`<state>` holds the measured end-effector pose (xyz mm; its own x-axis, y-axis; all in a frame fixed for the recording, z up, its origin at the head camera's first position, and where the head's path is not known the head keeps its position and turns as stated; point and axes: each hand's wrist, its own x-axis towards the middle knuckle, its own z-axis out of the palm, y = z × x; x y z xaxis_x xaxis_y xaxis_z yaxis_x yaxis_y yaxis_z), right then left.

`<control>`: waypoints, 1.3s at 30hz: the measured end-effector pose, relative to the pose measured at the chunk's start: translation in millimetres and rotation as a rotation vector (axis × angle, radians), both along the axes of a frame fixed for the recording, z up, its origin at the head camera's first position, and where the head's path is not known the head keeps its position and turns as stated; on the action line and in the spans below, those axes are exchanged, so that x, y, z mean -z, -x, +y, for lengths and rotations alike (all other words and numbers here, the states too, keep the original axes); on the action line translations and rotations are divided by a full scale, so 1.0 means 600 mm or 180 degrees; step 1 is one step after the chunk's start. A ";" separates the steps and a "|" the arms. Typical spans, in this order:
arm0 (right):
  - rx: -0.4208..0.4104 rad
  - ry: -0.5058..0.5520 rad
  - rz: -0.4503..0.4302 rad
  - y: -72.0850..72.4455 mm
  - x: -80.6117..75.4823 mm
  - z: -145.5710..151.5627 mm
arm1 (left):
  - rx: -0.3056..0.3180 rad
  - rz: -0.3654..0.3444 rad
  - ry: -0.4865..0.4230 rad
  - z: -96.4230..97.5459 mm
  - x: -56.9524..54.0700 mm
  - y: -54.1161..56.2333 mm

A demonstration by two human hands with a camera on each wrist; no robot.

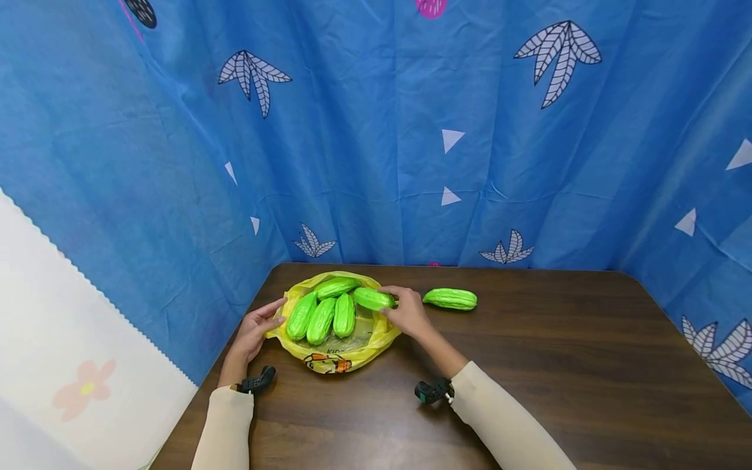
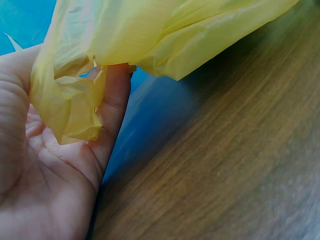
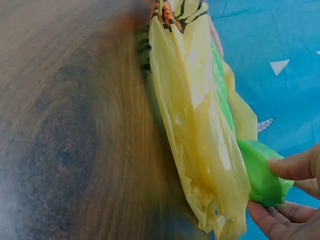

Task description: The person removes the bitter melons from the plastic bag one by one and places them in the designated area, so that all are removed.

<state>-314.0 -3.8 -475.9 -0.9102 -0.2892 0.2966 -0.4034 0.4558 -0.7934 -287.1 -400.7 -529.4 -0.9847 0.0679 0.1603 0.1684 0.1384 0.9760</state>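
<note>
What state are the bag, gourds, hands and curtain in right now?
Bag: open, mouth up
Four gourds: lying inside the bag
Fifth gourd: held at the bag's right rim
Sixth gourd: lying outside, on the table
Left hand: holding the bag's edge
Right hand: gripping the fifth gourd
Curtain: hanging, creased

Dark letters "KID" (image 1: 335, 351) are printed on the near part of the yellow bag (image 1: 365, 356); what follows cannot be made out.

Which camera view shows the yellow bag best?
The head view shows the yellow bag almost whole, with green vegetables inside its open mouth. The left wrist view shows only a crumpled part; the right wrist view, one outer side and part of the print.
</note>
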 end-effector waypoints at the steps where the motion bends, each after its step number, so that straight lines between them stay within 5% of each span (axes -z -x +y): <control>1: -0.0018 0.0037 -0.0007 -0.002 -0.001 0.003 | 0.0007 0.0009 -0.0001 0.000 0.000 0.000; 39: -0.0181 0.0580 -0.0330 -0.076 -0.038 0.089 | 0.0002 -0.0019 0.0050 0.005 -0.005 -0.007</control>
